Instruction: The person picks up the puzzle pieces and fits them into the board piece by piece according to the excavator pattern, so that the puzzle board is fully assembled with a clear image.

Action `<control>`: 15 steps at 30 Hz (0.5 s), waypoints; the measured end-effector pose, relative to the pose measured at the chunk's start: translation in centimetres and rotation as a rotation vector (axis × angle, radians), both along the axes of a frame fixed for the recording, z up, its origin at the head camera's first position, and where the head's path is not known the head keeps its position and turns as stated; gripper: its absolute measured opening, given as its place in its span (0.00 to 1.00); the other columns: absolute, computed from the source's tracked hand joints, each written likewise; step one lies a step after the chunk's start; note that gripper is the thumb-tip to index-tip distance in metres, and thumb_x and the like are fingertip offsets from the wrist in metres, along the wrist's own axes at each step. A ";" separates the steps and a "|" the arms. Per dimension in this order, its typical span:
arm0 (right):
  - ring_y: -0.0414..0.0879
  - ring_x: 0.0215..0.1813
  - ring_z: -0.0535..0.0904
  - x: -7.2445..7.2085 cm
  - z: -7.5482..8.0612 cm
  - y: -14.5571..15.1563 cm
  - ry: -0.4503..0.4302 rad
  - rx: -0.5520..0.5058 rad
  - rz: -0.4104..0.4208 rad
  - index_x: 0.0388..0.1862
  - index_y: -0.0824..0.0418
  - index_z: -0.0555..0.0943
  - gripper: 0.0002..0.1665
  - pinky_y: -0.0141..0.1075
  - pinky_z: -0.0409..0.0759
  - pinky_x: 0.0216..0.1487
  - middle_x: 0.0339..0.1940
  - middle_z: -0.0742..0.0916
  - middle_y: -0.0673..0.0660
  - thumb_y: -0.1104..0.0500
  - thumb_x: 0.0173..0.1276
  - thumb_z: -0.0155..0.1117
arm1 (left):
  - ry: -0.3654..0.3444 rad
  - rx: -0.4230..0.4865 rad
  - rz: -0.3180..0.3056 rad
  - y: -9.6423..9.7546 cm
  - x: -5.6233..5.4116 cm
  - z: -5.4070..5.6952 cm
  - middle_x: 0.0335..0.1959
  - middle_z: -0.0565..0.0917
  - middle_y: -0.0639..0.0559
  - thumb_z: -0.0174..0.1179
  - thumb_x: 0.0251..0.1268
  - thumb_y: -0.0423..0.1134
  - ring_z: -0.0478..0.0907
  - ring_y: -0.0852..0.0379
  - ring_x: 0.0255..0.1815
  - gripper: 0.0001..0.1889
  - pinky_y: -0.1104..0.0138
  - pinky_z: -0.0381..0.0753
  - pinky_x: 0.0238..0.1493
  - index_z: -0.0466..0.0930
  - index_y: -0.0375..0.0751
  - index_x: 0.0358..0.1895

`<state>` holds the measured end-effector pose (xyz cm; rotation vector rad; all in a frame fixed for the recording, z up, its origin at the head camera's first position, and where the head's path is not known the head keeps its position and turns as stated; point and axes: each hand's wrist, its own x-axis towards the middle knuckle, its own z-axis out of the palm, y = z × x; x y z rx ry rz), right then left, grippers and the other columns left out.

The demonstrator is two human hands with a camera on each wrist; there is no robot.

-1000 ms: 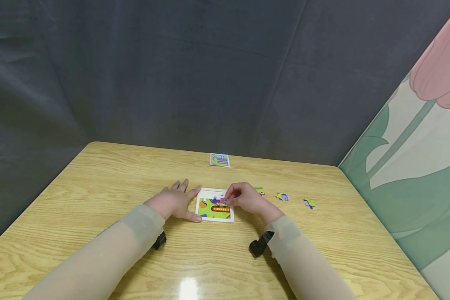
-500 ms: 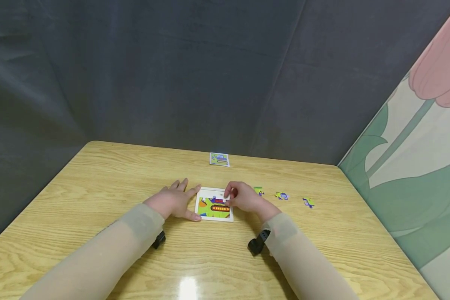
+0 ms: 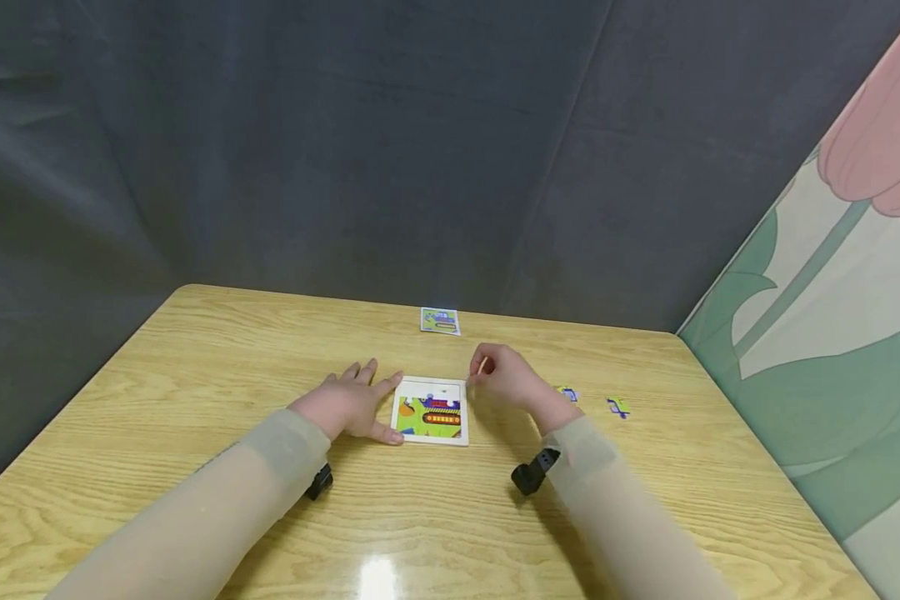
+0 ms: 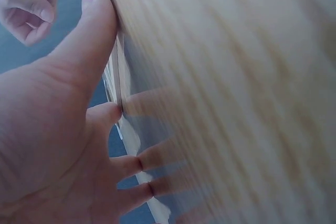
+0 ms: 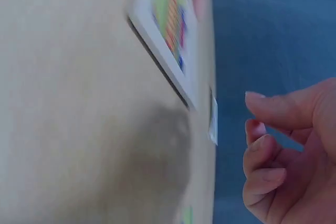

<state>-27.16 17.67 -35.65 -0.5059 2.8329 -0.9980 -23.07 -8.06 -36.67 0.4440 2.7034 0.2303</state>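
Note:
A white puzzle board [image 3: 432, 387] lies flat on the table, its lower part filled with pieces showing an orange-tracked digger on green. The upper strip of the board is bare white. My left hand [image 3: 351, 403] lies spread at the board's left side, with thumb and forefinger against its edge. Just off the board's upper right corner, my right hand [image 3: 507, 377] hovers over the table. In the right wrist view its loosely curled fingers [image 5: 265, 177] hold nothing, and the thumb stands apart from them.
Loose puzzle pieces lie to the right, one at the far right [image 3: 618, 407] and one piece [image 3: 569, 393] partly behind my right wrist. A small picture card [image 3: 440, 321] lies near the table's back edge. A dark curtain [image 3: 390, 167] hangs behind.
My right hand has left the pieces at the board's right side and moved up and to the right, covering the nearest loose piece. The left hand stays put.

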 end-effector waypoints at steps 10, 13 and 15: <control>0.48 0.30 0.73 -1.9 -0.2 6.0 -0.034 0.055 -0.121 0.41 0.67 0.82 0.06 0.36 0.70 0.26 0.33 0.81 0.59 0.69 0.65 0.66 | 0.006 0.005 0.003 0.0 -0.1 -0.1 0.80 0.41 0.37 0.62 0.55 0.69 0.38 0.34 0.78 0.54 0.39 0.45 0.72 0.45 0.56 0.81; 0.48 0.31 0.72 -2.2 -0.8 6.9 -0.091 0.030 -0.155 0.45 0.68 0.82 0.10 0.35 0.70 0.27 0.34 0.80 0.60 0.72 0.63 0.65 | 0.007 0.008 0.004 0.0 -0.2 -0.1 0.80 0.41 0.37 0.62 0.54 0.70 0.37 0.34 0.78 0.54 0.39 0.45 0.72 0.45 0.56 0.81; 0.48 0.31 0.71 -2.3 -1.1 7.2 -0.116 0.017 -0.167 0.46 0.68 0.82 0.13 0.34 0.70 0.27 0.34 0.79 0.60 0.73 0.62 0.66 | 0.007 0.008 0.004 0.0 -0.2 -0.2 0.80 0.41 0.37 0.62 0.54 0.70 0.37 0.34 0.78 0.54 0.39 0.45 0.72 0.45 0.57 0.81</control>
